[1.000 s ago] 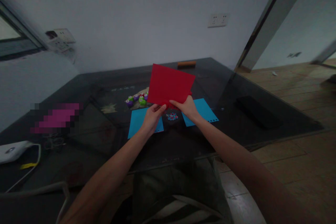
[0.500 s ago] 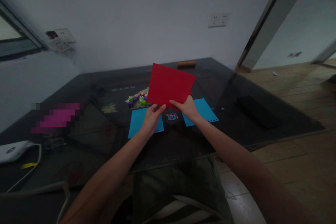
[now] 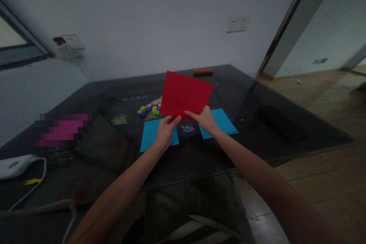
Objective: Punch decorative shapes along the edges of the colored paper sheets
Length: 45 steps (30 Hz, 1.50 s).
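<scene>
A red paper sheet [image 3: 185, 94] is held up above the dark glass table [image 3: 114, 148], tilted away from me. My left hand [image 3: 166, 131] pinches its lower left edge and my right hand [image 3: 204, 118] pinches its lower right edge. Below the sheet, a small pile of red and blue paper dots [image 3: 188, 128] lies on the table between two blue paper sheets, the left blue sheet [image 3: 151, 137] and the right blue sheet [image 3: 221, 120]. Several small green and purple craft punches [image 3: 148, 109] sit just left of the red sheet.
A black flat object [image 3: 281, 122] lies at the table's right side. A white device with a cable [image 3: 17, 166] sits at the left front. An orange-brown bar [image 3: 203, 71] lies at the far edge. A wall with sockets [image 3: 236, 23] stands behind; wooden floor lies to the right.
Both hands still hold the red sheet in nearly the same place. The view has shifted slightly; the scene sits a little lower in the frame.
</scene>
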Available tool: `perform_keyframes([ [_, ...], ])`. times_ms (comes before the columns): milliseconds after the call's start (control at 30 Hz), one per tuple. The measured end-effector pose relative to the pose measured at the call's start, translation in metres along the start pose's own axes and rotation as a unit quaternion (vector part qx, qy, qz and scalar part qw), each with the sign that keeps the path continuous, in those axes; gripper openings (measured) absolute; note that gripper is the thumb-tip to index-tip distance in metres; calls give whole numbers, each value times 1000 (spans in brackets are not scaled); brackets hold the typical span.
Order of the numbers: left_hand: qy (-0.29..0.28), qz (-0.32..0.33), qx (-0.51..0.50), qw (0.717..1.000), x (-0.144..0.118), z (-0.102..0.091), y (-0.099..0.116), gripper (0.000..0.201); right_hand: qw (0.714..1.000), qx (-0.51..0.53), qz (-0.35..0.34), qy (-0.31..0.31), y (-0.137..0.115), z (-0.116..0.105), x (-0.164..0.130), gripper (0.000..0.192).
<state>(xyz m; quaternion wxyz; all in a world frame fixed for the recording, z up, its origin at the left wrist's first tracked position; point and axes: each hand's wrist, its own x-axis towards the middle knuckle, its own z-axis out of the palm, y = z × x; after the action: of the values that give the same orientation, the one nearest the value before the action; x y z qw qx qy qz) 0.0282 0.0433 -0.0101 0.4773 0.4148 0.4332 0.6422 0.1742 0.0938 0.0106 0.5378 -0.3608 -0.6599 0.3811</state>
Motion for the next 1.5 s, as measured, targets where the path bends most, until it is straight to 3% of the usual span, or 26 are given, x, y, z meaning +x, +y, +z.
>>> perform_keyframes([
  [300,-5,-6,-15,1000,-1,2,2,22,1000,-4,-1,6,0,0,-1,40],
  [533,-6,-14,-33,999,1,2,-1,22,1000,-7,2,13,-1,-1,0,54],
  [933,-31,-35,-56,997,1,4,2,25,1000,-16,0,5,2,-2,2,35],
  [1333,-25,-47,-63,997,1,4,4,27,1000,-17,6,9,2,-1,2,50],
  [1500,-30,-50,-68,996,1,3,4,27,1000,-17,8,6,3,-2,1,40],
])
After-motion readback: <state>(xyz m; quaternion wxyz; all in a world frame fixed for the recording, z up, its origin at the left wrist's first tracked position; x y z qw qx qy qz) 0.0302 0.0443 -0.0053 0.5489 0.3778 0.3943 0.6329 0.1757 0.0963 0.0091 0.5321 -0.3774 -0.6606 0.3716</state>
